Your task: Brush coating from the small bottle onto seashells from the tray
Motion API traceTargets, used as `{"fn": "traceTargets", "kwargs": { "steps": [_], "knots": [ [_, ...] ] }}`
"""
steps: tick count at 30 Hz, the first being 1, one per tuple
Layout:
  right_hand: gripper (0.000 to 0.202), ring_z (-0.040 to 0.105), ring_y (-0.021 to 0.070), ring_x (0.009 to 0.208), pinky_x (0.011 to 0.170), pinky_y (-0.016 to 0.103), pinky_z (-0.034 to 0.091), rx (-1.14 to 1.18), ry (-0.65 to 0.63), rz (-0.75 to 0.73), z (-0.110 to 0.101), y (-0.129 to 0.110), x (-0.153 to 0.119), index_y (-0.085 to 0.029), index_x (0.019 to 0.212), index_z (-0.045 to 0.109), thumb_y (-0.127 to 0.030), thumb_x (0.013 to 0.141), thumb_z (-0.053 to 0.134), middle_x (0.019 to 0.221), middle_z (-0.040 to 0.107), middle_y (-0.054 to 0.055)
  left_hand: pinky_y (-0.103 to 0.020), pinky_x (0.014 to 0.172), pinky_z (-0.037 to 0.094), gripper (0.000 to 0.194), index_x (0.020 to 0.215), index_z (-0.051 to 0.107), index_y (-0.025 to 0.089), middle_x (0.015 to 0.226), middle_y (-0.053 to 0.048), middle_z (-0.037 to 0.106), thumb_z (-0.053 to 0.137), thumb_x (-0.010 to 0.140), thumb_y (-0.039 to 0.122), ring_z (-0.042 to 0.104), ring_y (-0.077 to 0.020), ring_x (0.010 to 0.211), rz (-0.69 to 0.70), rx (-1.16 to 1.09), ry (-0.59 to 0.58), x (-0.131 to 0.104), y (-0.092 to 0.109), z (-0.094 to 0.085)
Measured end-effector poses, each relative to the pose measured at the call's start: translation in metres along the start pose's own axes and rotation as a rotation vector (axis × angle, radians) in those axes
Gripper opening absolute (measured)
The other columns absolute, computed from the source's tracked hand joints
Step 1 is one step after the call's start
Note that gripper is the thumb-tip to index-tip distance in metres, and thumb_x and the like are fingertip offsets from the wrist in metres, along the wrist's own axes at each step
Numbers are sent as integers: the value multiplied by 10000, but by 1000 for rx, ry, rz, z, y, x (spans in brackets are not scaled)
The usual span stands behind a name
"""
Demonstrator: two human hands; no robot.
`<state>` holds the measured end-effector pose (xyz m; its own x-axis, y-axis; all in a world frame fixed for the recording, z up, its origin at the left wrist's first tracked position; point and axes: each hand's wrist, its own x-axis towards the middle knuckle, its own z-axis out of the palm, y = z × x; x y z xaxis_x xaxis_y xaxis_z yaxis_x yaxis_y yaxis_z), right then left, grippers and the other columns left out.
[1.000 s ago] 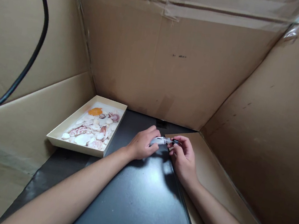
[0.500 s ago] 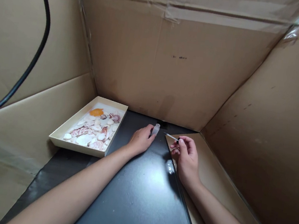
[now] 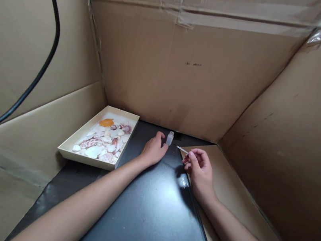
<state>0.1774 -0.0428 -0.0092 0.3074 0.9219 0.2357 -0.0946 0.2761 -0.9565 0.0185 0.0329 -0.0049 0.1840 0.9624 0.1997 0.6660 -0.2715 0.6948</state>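
Note:
A small clear bottle [image 3: 170, 138] without a cap stands upright at the far part of the dark tabletop [image 3: 134, 217]. My left hand [image 3: 153, 150] is just left of it, thumb and fingers apart, holding nothing; whether the thumb tip touches the bottle I cannot tell. To the right, my right hand [image 3: 200, 169] pinches a thin brush-like applicator [image 3: 182, 149] with a dark cap end mostly covered by the fingers. Its tip points left toward the bottle and stays outside it.
On the left lies a cream tray [image 3: 82, 160] with seashells and an orange piece [image 3: 106, 122]. Cardboard walls [image 3: 162, 68] enclose the back and sides. A black cable [image 3: 52, 46] hangs at the left. Flat cardboard [image 3: 229, 187] lies along the right edge.
My left hand has let go of the bottle and opened slightly to its left. The applicator stays in my right hand, barely moved. The whole view has shifted a little.

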Motion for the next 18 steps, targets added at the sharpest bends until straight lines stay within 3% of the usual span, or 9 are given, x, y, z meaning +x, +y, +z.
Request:
{"fn": "traceTargets", "kwargs": {
  "steps": [7, 18],
  "knots": [
    [354, 465, 111, 543, 517, 245, 404, -139, -46, 12, 2, -6, -3, -192, 988, 600, -492, 805, 642, 717, 555, -16, -255, 756, 387, 266, 951, 385, 200, 863, -4, 477, 401, 745, 32, 478, -133, 793, 161, -218, -60, -25, -5, -1],
    [360, 495, 140, 629, 568, 262, 404, -307, -103, -25, 3, -12, -8, -163, 1007, 678, -446, 784, 659, 785, 601, 32, -227, 598, 339, 139, 949, 466, 189, 749, 28, 477, 490, 814, 168, 431, -107, 630, 197, -288, -131, -24, -7, 1]
  ]
}}
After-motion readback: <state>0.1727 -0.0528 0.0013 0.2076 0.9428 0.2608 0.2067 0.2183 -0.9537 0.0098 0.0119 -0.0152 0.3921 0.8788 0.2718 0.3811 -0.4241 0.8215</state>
